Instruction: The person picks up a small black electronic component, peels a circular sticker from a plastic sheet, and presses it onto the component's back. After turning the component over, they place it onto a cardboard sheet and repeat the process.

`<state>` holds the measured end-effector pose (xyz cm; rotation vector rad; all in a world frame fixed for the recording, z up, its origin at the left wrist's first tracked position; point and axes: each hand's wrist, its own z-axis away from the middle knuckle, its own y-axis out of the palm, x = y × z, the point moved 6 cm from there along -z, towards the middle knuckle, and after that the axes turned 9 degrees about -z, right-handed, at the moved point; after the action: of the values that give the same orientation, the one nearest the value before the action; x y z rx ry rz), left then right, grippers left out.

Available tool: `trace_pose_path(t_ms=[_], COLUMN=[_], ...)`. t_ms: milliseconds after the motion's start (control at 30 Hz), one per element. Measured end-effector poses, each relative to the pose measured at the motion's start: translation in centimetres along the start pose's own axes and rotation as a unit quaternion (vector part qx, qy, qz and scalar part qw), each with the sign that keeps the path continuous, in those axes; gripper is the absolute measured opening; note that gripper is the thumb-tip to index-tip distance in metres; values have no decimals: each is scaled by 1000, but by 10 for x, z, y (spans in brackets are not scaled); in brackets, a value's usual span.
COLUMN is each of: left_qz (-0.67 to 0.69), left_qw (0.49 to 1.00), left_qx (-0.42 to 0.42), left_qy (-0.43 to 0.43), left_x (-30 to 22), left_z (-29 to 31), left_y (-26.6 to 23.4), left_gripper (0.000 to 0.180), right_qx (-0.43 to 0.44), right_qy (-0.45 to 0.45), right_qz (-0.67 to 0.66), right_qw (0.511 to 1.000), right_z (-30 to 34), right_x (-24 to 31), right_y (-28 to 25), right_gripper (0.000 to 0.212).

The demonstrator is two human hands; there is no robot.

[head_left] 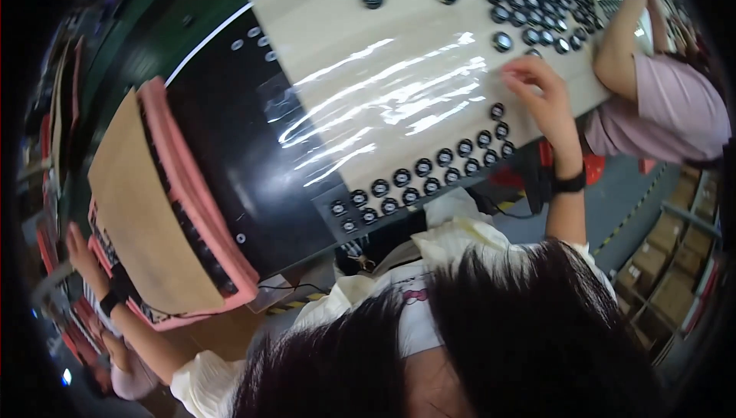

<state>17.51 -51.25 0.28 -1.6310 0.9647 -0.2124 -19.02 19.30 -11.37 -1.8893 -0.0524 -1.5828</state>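
Black discs line my cream tabletop, cartons shelved at right.
Right hand hovers, loosely curled, empty; left hand extends by a pink crate, hold unclear.

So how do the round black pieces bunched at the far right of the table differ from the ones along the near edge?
The far bunch is crowded and irregular, while the near-edge pieces form two roughly even lines. The far bunch clearly has more pieces than the near-edge lines. The near-edge pieces show pale centre marks; the far bunch shows shiny dark tops. Both are made up of small, round black pieces.
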Motion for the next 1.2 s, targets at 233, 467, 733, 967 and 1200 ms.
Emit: trace_pose_path(t_ms=[233, 467, 733, 967, 1200], left_qz=[-18, -49, -155, -51, 393], left_qw=[902, 773, 728, 852, 726], left_qx=[291, 305, 397, 192, 533], left_qy=[318, 555, 537, 484, 184], left_x=[-428, -522, -545, -601, -562], left_z=[123, 244, 233, 175, 184], left_y=[133, 235, 260, 319, 272], left_gripper=[29, 47, 48, 41, 30], right_qx=[122, 219, 287, 77, -43], right_qy=[101, -76, -102, -53, -101], right_qz=[-44, 45, -217, -230, -290], right_qw=[986, 972, 927, 969, 951], right_z=[-2, -5, 17, 10, -4], right_x=[-38, -6, 34, 23, 47], right_y=[2, 22, -2, -13, -22], right_gripper=[6, 5, 8, 8, 7])
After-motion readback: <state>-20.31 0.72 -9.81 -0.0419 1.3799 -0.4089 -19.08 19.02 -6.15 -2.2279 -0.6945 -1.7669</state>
